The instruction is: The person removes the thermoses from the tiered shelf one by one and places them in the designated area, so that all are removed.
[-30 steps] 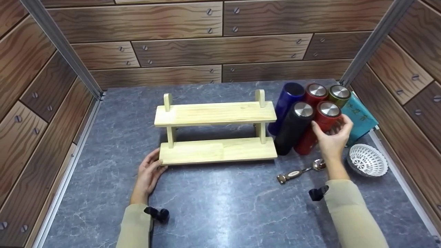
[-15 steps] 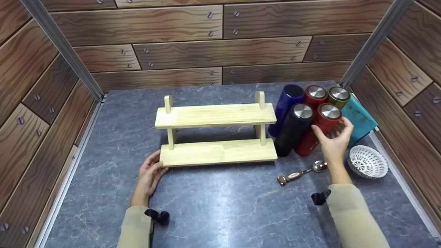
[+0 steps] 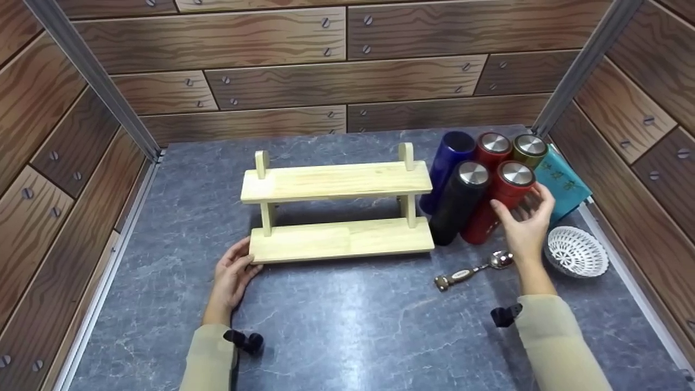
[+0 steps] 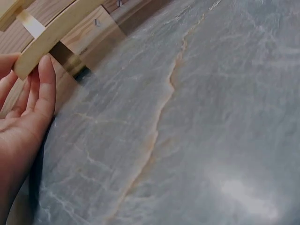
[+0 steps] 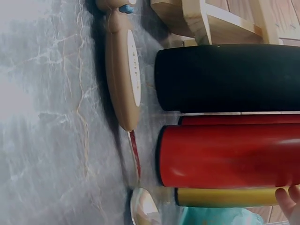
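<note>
My left hand point(image 3: 231, 277) pinches the left front corner of a two-tier wooden shelf point(image 3: 336, 241), thumb on top of the lower board. In the left wrist view, the fingers reach under that board point(image 4: 49, 40). On the right, my right hand point(image 3: 526, 231) holds the front red thermos point(image 3: 486, 212) near its upper part, the thumb at its front and the other fingers behind. This bottle stands upright with a silver lid. Close beside it are a black thermos point(image 3: 455, 214), a blue one point(image 3: 446, 165), another red one point(image 3: 493, 147) and a gold one point(image 3: 526, 155).
A spoon point(image 3: 464, 274) with a brown handle lies in front of the bottles. To the right are a white woven basket point(image 3: 576, 252) and a teal packet point(image 3: 564, 184). Wood-patterned walls point(image 3: 282, 87) enclose the grey marbled table point(image 3: 336, 326).
</note>
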A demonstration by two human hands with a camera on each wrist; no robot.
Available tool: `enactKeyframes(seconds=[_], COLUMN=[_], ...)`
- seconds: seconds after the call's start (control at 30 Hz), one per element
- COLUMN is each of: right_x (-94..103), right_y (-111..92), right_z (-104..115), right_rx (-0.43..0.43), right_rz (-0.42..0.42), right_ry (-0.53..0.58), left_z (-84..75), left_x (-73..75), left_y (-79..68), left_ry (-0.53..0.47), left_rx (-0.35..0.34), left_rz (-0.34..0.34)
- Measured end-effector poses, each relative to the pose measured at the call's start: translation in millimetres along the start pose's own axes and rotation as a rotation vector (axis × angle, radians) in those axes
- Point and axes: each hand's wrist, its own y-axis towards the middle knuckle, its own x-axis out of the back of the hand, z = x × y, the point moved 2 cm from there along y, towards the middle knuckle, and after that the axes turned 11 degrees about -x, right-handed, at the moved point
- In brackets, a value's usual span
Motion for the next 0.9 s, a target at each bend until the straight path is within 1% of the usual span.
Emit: enactKeyframes(seconds=[0.13,0.37,0.53,0.67,0.8,0.87,0.9], right_x=[3.4,8.9,4.4,-3.3,-11.3,-15.7,-18.0], right_y=[1,-7,-23,-33,-40,-44,-46], right_z=[3,18,44,66,83,91,94], right_rx=[0.041,0.140,0.203,0.262,0.321,0.358,0.377], right_rz=[-0.001,-0.029,-0.041,-0.041,-0.024,-0.009,-0.002], right_ry=[0.013,-0.092,-0.118,-0.099,-0.069,-0.071,-0.075], left_z=[-3.4,-9.3,-11.8,-16.0,-24.6,-31.8,-36.2], left_x=[0.6,-1.0,-3.1,-3.4,-3.4,-4.9,-6.0], left_y=[-0.5,0.5,0.4,0.7,3.1,4.6,5.3], left_ry=[0.024,0.113,0.139,0.170,0.263,0.349,0.420], left_rx=[-0.008,-0.011,0.004,0.029,0.035,0.023,0.005], left_rz=[0.006,0.002,-0.004,-0.016,-0.013,-0.016,-0.016])
